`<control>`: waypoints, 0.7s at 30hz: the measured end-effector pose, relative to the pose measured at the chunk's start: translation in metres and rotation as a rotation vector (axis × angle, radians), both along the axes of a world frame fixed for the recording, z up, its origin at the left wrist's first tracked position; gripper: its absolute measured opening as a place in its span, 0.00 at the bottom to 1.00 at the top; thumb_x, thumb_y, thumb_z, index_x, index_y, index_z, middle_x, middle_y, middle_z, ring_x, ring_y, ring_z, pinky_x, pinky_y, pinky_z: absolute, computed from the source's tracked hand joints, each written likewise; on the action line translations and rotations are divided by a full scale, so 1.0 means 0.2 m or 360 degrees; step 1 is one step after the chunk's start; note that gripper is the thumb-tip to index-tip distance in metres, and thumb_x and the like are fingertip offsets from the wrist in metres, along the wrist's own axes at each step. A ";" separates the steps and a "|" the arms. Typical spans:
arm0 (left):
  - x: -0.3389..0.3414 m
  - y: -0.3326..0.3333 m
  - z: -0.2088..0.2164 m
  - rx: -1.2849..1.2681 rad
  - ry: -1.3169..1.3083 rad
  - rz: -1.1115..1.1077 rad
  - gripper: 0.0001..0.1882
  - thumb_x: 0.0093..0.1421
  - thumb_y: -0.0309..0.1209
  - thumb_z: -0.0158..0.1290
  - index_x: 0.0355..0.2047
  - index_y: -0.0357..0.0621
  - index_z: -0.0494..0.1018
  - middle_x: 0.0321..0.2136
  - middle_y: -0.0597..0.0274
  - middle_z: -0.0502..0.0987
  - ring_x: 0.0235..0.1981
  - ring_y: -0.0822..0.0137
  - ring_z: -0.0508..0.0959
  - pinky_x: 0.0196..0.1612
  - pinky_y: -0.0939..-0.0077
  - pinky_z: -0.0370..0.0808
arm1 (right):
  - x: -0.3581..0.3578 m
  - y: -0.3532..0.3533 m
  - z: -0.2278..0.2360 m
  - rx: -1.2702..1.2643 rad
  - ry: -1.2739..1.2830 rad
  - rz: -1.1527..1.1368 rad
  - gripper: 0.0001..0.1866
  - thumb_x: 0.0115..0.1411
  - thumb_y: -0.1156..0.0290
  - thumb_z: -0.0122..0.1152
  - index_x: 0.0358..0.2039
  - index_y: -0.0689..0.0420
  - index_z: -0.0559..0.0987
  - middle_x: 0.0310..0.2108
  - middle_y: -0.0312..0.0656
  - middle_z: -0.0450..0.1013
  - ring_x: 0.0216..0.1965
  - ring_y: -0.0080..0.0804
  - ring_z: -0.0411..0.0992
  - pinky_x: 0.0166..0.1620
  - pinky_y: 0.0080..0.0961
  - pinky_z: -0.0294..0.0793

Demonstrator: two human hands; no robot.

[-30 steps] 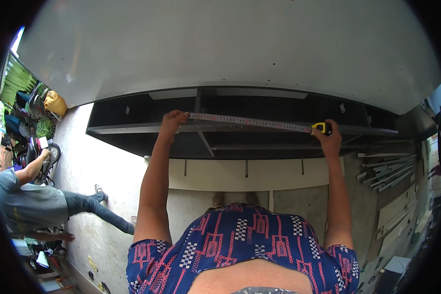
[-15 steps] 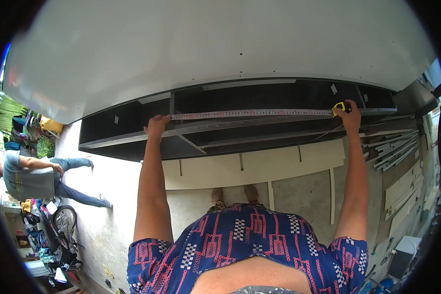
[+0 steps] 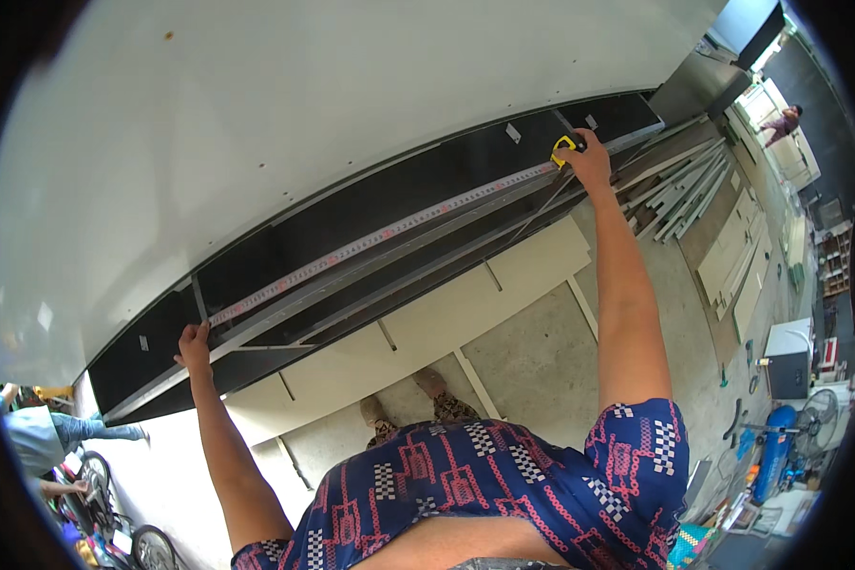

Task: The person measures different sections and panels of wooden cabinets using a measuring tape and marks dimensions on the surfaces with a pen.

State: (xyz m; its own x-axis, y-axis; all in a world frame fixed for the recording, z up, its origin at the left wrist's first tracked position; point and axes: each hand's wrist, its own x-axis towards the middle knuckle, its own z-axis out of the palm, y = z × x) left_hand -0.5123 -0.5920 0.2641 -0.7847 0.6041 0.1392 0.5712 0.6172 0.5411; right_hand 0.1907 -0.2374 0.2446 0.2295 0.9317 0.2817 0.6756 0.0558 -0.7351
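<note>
A tape measure (image 3: 565, 150) with a yellow and black case is gripped in my right hand (image 3: 591, 163), near the right end of a long black-lined cabinet frame (image 3: 337, 204). Its pale blade (image 3: 387, 234) runs pulled out along the frame's front rail. My left hand (image 3: 195, 349) pinches the blade's free end next to an upright divider (image 3: 199, 297) on the left. The fingertips partly hide that end. Above the frame rises a broad white panel (image 3: 332, 104) with small holes.
A cream notched board (image 3: 427, 328) lies on the floor by my feet. Metal strips (image 3: 679, 190) and cut boards (image 3: 731, 271) are at the right, with a fan (image 3: 820, 413) beyond. A person (image 3: 33, 437) is at the left near bicycles; another person (image 3: 784, 123) is far right.
The view has turned and shifted, so the cabinet now slants up to the right. Both hands keep their hold on the tape measure, its blade still stretched along the frame.
</note>
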 end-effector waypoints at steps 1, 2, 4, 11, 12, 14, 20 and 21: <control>0.00 -0.01 -0.01 0.0022 0.0047 0.0010 0.16 0.56 0.49 0.54 0.25 0.49 0.76 0.23 0.67 0.76 0.36 0.62 0.76 0.62 0.36 0.30 | 0.02 0.03 -0.01 -0.0001 0.0003 -0.0018 0.38 0.37 0.53 0.70 0.51 0.53 0.73 0.42 0.52 0.75 0.46 0.48 0.73 0.47 0.36 0.70; 0.00 -0.01 -0.02 0.0044 0.0094 0.0015 0.17 0.57 0.48 0.53 0.24 0.49 0.75 0.22 0.67 0.75 0.35 0.63 0.76 0.62 0.35 0.31 | 0.05 0.05 -0.01 0.0015 -0.0038 -0.0065 0.38 0.37 0.53 0.69 0.51 0.53 0.73 0.42 0.52 0.75 0.46 0.48 0.73 0.48 0.37 0.70; 0.00 -0.04 -0.04 0.0048 0.0261 -0.0015 0.17 0.61 0.48 0.49 0.26 0.49 0.72 0.22 0.67 0.73 0.32 0.63 0.75 0.62 0.35 0.33 | 0.08 0.10 -0.01 0.0017 -0.0052 -0.0107 0.38 0.38 0.54 0.70 0.51 0.53 0.73 0.44 0.52 0.74 0.47 0.49 0.72 0.49 0.38 0.70; -0.03 -0.12 0.01 0.0153 0.0393 -0.0049 0.16 0.65 0.47 0.46 0.27 0.50 0.70 0.20 0.69 0.69 0.31 0.65 0.73 0.62 0.35 0.32 | 0.24 0.28 0.04 0.0103 0.0044 -0.0150 0.41 0.40 0.53 0.70 0.55 0.53 0.69 0.44 0.54 0.74 0.48 0.52 0.72 0.50 0.39 0.69; -0.04 -0.13 0.01 0.0171 0.0385 -0.0044 0.15 0.64 0.47 0.46 0.27 0.51 0.71 0.19 0.70 0.69 0.31 0.67 0.73 0.62 0.36 0.32 | 0.27 0.30 0.07 0.0113 0.0039 -0.0144 0.41 0.40 0.53 0.70 0.55 0.53 0.69 0.44 0.54 0.74 0.48 0.52 0.72 0.50 0.39 0.69; -0.07 -0.18 0.05 0.0172 0.0362 -0.0044 0.15 0.64 0.46 0.47 0.27 0.52 0.71 0.19 0.71 0.69 0.31 0.68 0.72 0.63 0.37 0.31 | 0.28 0.29 0.09 0.0137 0.0034 -0.0142 0.41 0.40 0.53 0.71 0.54 0.54 0.68 0.44 0.56 0.74 0.48 0.53 0.71 0.51 0.39 0.69; -0.12 -0.31 0.17 0.0189 0.0303 -0.0055 0.13 0.64 0.44 0.49 0.26 0.52 0.71 0.19 0.74 0.66 0.29 0.74 0.69 0.62 0.47 0.35 | 0.32 0.37 0.12 0.0111 -0.0031 -0.0175 0.37 0.41 0.55 0.70 0.53 0.53 0.71 0.45 0.55 0.74 0.49 0.52 0.72 0.51 0.39 0.69; -0.12 -0.32 0.18 0.0179 0.0306 -0.0041 0.13 0.64 0.44 0.49 0.26 0.52 0.71 0.19 0.74 0.66 0.29 0.74 0.69 0.62 0.47 0.35 | 0.33 0.39 0.11 0.0119 -0.0053 -0.0173 0.37 0.41 0.55 0.70 0.53 0.52 0.71 0.45 0.54 0.74 0.49 0.51 0.72 0.51 0.39 0.69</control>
State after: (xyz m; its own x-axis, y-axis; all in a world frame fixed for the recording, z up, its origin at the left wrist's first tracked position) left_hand -0.5368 -0.6557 0.3004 -0.7218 0.5957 0.3524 0.6852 0.5431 0.4854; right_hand 0.2569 -0.1588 0.2674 0.3171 0.8780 0.3585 0.7046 0.0349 -0.7087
